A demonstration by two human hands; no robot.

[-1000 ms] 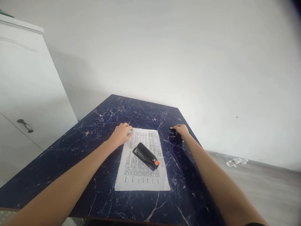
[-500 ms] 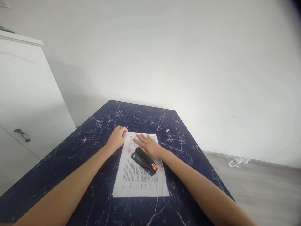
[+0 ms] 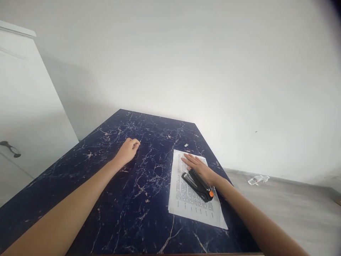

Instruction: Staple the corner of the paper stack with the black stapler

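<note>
My right hand [image 3: 198, 167] lies flat on the upper part of the printed sheets [image 3: 183, 193], its fingers spread. Beneath its palm side, a black stapler with an orange end [image 3: 197, 185] rests at a slant on the paper; the hand's edge touches or nearly touches it. Well to the left of the paper, my left hand [image 3: 128, 151] is on or just over the dark table, fingers curled in toward the thumb. Nothing shows between those fingers.
The dark blue marbled table [image 3: 149, 177] reaches back to a white wall. A small white scrap [image 3: 186, 145] lies beyond the sheets. At left stands a white cabinet [image 3: 29, 96] with a dark handle [image 3: 10, 148]. Clear plastic [image 3: 258, 180] lies on the floor at right.
The sheets, with the stapler on top, have moved right under my right hand and turned slightly. My left hand has come away from their upper left corner.
</note>
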